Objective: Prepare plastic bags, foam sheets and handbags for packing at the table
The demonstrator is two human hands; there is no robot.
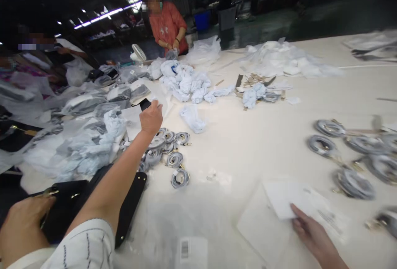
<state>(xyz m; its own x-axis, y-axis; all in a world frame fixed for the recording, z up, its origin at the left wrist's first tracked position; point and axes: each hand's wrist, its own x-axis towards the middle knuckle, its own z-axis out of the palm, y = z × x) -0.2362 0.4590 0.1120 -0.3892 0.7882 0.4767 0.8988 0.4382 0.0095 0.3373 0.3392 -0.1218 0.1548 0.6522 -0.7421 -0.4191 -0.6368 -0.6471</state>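
Observation:
My left hand (21,227) is at the bottom left, gripping the edge of a black bag (71,207) with gold fittings that lies at the table's near edge. My right arm, in a white striped sleeve, reaches forward over the bag. My right hand (151,117) pinches a small black tag-like piece (144,104) above a white sheet (133,116). Just right of that arm lies a cluster of coiled grey straps with metal clips (172,153). Crumpled pale tissue paper (89,145) is heaped to the left of the hand.
Another person's hand (310,232) presses on a flat white packet (288,198) at the lower right. More coiled straps (347,157) lie at the right. Tissue wads (186,81) and plastic bags cover the far table. A person in a red top (167,25) stands at the far edge, and others sit at the left.

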